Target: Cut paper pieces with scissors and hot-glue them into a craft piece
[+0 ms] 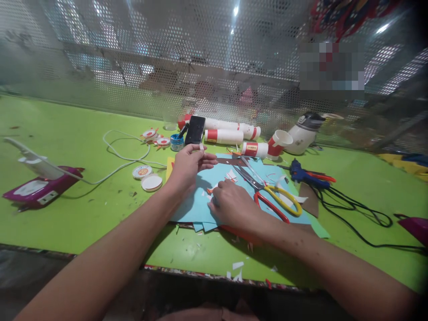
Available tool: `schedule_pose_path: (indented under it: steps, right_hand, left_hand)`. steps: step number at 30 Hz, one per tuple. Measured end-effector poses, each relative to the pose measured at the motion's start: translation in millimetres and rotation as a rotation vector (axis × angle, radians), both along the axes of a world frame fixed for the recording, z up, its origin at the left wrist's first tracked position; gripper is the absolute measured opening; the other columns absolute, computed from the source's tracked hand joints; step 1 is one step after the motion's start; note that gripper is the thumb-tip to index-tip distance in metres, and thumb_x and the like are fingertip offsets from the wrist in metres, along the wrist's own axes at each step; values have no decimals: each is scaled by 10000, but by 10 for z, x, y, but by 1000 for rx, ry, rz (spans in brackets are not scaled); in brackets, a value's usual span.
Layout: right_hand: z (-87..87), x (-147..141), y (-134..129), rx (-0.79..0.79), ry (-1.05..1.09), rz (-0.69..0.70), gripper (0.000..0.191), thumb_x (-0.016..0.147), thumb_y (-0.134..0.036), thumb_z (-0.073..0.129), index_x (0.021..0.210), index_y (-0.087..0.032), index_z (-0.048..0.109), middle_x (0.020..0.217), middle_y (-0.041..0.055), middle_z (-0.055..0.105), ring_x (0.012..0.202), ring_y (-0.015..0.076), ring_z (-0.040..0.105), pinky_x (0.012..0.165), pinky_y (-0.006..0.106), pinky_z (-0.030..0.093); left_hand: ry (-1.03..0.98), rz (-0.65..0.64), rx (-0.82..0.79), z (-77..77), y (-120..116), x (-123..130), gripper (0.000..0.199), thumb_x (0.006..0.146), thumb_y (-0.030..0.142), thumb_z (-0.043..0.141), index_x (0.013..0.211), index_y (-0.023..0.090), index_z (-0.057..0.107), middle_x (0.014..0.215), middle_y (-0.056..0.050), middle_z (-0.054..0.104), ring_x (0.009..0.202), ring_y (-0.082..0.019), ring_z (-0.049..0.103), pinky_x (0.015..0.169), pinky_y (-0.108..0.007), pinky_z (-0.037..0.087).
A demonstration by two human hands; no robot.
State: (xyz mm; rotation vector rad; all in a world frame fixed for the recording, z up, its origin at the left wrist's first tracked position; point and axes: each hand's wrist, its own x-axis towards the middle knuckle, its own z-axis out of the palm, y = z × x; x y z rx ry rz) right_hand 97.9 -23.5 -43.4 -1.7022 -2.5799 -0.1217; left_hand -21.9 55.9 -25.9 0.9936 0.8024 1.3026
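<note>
Nearest the table edge there's just some loose white scraps [238, 265]. Then the right hand [232, 205], curled low over the blue paper [197, 210] with an orange bit [209, 191] right by its fingertips, can't tell if it's gripping it. Scissors [257, 185] lie just right of that hand. Left hand [186, 167] is a bit farther up, apart from the right, pinching a small white piece [201, 146]. Black phone [195, 130] sits beyond.

Shows bare left hand [187, 168], bare right hand [236, 203] and forearms [137, 243] bare past the desk's near edge [187, 269], with small spots (right forearm).
</note>
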Motion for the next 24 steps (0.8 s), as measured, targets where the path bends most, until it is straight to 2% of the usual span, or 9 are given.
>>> schedule_pose_path:
  steps: [3, 8, 12, 15, 20, 24]
  right_hand:
    - [-41, -25, 30, -19, -19, -13, 214, 884, -121, 483, 800, -122, 680, 795, 124, 654, 757, 228, 595, 602, 319, 421]
    - [-102, 95, 49, -84, 32, -28, 159, 899, -202, 563, 761, -146, 620, 824, 16, 633, 761, 155, 589, 703, 320, 466]
    - [-80, 177, 49, -161, 198, -29, 187, 869, -115, 515, 731, -137, 639, 817, 62, 639, 812, 193, 578, 734, 339, 429]
    - [-2, 229, 34, -258, 409, -63, 210, 823, -77, 482, 711, -139, 650, 777, 77, 650, 765, 191, 571, 719, 318, 411]
    - [143, 379, -18, -570, 815, -128, 161, 801, -188, 511, 659, -168, 584, 580, -16, 569, 541, 115, 526, 555, 238, 433]
    - [190, 504, -57, -718, 1068, -201, 107, 775, -235, 547, 692, -168, 555, 618, -4, 610, 537, 102, 570, 572, 243, 486]
  left_hand:
    - [-2, -2, -5, 0, 9, -7, 69, 815, 70, 495, 832, 136, 501, 601, -50, 680, 542, -152, 669, 535, -224, 500]
    - [-3, -4, -4, 18, -4, -7, 53, 819, 89, 508, 818, 141, 502, 609, -48, 674, 548, -151, 669, 542, -227, 498]
    - [19, 2, 1, 15, -2, -8, 56, 825, 90, 505, 805, 143, 500, 635, -61, 686, 574, -153, 678, 554, -225, 497]
    - [69, -18, -4, 10, 10, -31, 74, 815, 67, 495, 796, 136, 512, 627, -63, 690, 555, -146, 672, 540, -219, 489]
    - [235, -177, -23, -9, 12, -68, 72, 757, 53, 542, 729, 115, 567, 563, -79, 685, 456, -146, 634, 450, -215, 446]
    - [352, -368, -55, -51, -26, -35, 133, 735, 105, 609, 627, 141, 541, 499, -79, 665, 387, -141, 591, 388, -210, 407]
